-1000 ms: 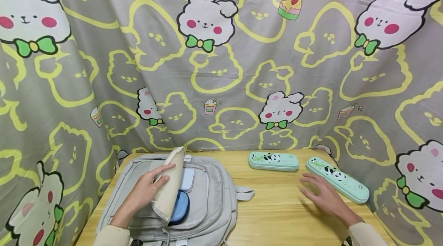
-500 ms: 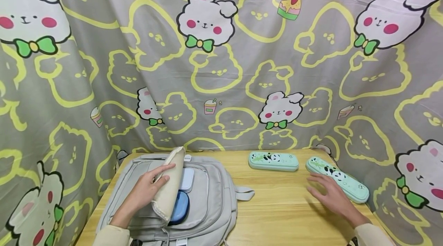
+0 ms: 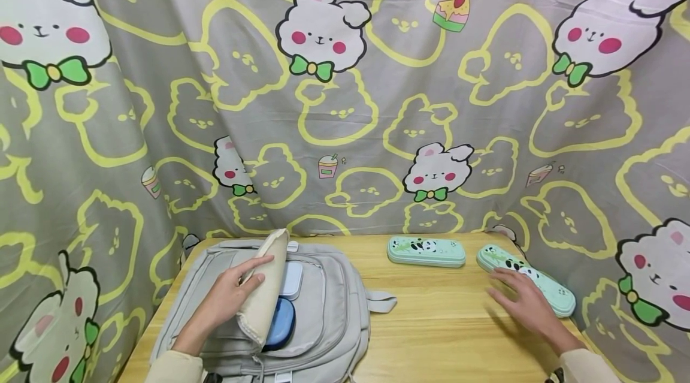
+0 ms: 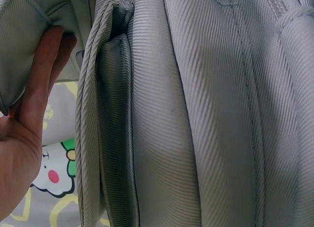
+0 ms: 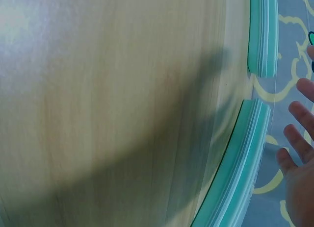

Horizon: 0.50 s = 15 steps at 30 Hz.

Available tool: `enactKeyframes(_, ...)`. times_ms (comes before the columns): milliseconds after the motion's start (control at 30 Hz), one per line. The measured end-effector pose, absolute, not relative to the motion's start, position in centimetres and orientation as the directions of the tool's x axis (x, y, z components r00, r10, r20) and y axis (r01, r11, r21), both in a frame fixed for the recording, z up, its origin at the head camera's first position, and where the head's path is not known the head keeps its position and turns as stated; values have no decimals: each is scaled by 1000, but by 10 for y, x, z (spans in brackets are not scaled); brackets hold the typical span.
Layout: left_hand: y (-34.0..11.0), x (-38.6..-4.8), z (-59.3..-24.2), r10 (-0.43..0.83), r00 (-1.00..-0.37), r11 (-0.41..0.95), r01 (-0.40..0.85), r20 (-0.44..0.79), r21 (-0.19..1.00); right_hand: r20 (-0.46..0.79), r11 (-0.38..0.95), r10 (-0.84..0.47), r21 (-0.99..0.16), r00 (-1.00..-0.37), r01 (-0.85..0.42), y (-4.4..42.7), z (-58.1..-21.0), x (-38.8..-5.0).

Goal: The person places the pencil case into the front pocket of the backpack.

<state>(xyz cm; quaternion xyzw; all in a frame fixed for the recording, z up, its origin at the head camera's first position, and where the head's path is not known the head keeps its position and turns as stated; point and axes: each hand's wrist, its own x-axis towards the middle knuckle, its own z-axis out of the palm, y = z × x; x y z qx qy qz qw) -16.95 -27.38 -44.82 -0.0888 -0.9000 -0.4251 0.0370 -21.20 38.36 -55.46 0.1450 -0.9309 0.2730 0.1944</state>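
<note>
A grey backpack (image 3: 345,317) lies on the table at the left, its front pocket unzipped. My left hand (image 3: 229,290) holds up the pocket's flap (image 3: 269,296), thumb on one side; in the left wrist view the fingers (image 4: 46,70) reach along the cloth. Inside the pocket are a round-cornered blue case (image 3: 283,324) and a pale blue-white box (image 3: 291,279), both partly hidden by the flap. Over the near side of a mint-green panda pencil case (image 3: 557,294) hovers my right hand (image 3: 525,305), its fingers spread and holding nothing.
Another mint-green panda pencil case (image 3: 426,251) lies at the table's back edge, left of the first. A strap loop (image 3: 381,301) sticks out from the backpack onto the wooden table (image 3: 426,329). A patterned curtain (image 3: 345,101) closes off the back and sides.
My right hand has moved a little to the right, over the nearer pencil case. The left hand and the raised flap have stayed in place.
</note>
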Motion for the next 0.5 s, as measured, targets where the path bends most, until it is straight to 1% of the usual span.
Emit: enactKeyframes(500, -273, -171, -448, 129, -982, 636, 188, 137, 748, 400, 828, -100, -474, -911, -299, 405, -554, -211)
